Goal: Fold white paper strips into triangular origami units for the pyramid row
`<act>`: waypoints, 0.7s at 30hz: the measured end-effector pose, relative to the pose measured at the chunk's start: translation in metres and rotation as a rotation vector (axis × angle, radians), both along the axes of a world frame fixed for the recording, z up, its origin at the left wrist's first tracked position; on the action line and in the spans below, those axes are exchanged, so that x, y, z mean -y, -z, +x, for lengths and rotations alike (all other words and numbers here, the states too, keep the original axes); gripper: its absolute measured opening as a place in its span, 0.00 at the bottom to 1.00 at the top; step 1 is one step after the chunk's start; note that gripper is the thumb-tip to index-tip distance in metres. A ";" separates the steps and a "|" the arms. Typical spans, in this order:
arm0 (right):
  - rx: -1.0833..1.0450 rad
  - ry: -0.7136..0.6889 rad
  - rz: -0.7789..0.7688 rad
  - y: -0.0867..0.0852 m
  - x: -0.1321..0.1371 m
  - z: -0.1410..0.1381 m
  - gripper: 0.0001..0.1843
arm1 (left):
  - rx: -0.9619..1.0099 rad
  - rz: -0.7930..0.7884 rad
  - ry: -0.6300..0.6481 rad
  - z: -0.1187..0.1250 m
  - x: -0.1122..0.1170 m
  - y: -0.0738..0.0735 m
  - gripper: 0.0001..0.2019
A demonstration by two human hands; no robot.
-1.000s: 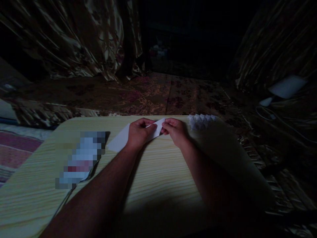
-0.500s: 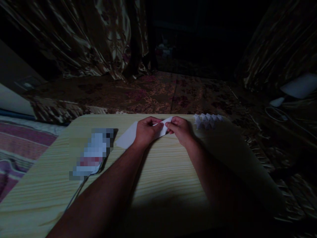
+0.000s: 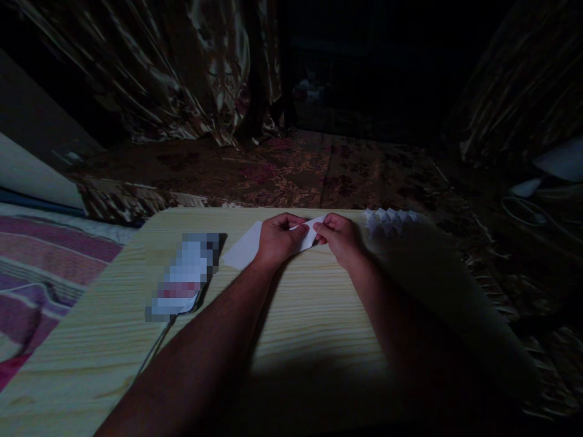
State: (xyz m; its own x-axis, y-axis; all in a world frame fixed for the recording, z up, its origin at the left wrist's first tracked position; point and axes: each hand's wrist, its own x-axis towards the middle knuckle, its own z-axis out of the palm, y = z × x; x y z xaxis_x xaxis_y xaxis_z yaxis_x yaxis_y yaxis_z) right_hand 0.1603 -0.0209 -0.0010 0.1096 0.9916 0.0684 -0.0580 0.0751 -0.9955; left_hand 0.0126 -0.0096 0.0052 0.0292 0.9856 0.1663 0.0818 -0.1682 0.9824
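Note:
Near the far edge of the pale wooden table, my left hand (image 3: 277, 241) pinches a white piece of paper (image 3: 308, 240) between thumb and fingers. My right hand (image 3: 340, 238) grips the other end of that paper, its thumb on top and fingers curled beneath. The paper looks folded and narrows to a point near my right fingers. More white paper (image 3: 243, 246) lies on the table left of my left hand; whether it joins the held piece is hidden. Several small pointed white folded pieces (image 3: 392, 217) sit in rows to the right of my right hand.
A pixelated flat device (image 3: 186, 270) with a cable (image 3: 152, 349) lies on the table (image 3: 314, 315) at left. Beyond the table are a patterned cloth (image 3: 273, 170) and curtains (image 3: 218, 67). A striped bedcover (image 3: 40, 255) is at far left, a white lamp-like object (image 3: 562, 161) at right.
The camera has turned slightly left, so everything sits a little further right in view. Both hands keep their hold on the paper, with hardly any visible change in their pose.

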 end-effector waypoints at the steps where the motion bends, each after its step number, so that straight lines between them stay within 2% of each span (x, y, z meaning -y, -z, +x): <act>1: -0.004 0.003 0.000 0.000 0.000 0.000 0.12 | -0.002 0.000 0.000 0.000 0.000 0.000 0.13; 8: -0.043 0.009 0.007 0.001 -0.001 0.000 0.12 | 0.055 -0.036 0.016 0.002 0.002 -0.001 0.14; 21: -0.156 0.069 0.025 0.002 -0.004 0.002 0.09 | 0.031 -0.016 0.012 0.001 0.001 0.000 0.14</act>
State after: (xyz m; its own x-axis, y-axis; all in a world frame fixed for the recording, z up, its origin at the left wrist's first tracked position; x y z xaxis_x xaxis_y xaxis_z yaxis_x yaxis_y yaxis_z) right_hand 0.1623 -0.0171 -0.0034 0.1882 0.9797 0.0698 -0.2055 0.1088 -0.9726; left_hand 0.0138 -0.0108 0.0054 0.0360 0.9878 0.1513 0.0498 -0.1530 0.9870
